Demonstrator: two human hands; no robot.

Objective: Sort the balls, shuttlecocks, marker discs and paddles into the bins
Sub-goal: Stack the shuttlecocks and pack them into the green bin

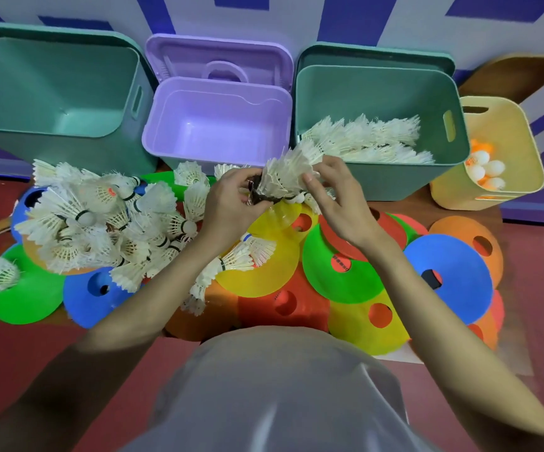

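Two hands hold one shuttlecock stack (285,177). Left hand (231,203) grips the dark cork end, right hand (332,194) pinches the feather end. Stack points up-right, twd the green bin (378,177) w/ shuttlecocks just behind; right hand is nearer.

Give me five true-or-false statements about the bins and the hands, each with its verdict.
1. The purple bin holds shuttlecocks. False: its inside shows nothing; shuttlecocks lie in the right green bin.
2. The yellow bin holds balls. True.
3. Both hands hold a stack of shuttlecocks. True: left hand, right hand.
4. The left green bin is full of marker discs. False: it shows no discs inside.
5. Loose shuttlecocks lie on the discs. True.
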